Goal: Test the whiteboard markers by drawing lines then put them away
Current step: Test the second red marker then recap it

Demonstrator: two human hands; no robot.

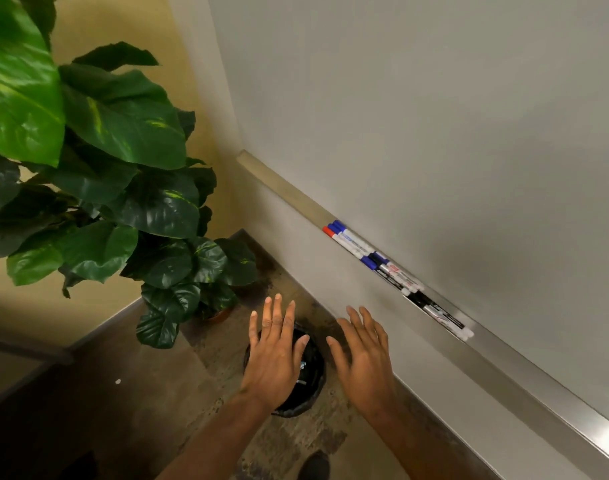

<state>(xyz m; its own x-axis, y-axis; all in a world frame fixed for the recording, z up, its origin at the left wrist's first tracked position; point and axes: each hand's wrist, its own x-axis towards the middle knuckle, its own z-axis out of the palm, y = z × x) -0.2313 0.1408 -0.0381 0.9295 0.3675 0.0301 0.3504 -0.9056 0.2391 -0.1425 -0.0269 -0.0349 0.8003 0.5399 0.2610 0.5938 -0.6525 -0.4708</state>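
Both hands hang in the air with nothing in them. The left hand is spread flat, palm down, fingers straight and slightly apart, over a black bin on the floor. The right hand is just beside it, likewise flat with fingers straight, close to the wall below the tray and well apart from the whiteboard markers. These lie in a loose row along the middle stretch of the metal tray at the lower edge of the whiteboard: red and blue caps toward the tray's left end, black ones further right. A large-leaved plant stands in the corner to the left.
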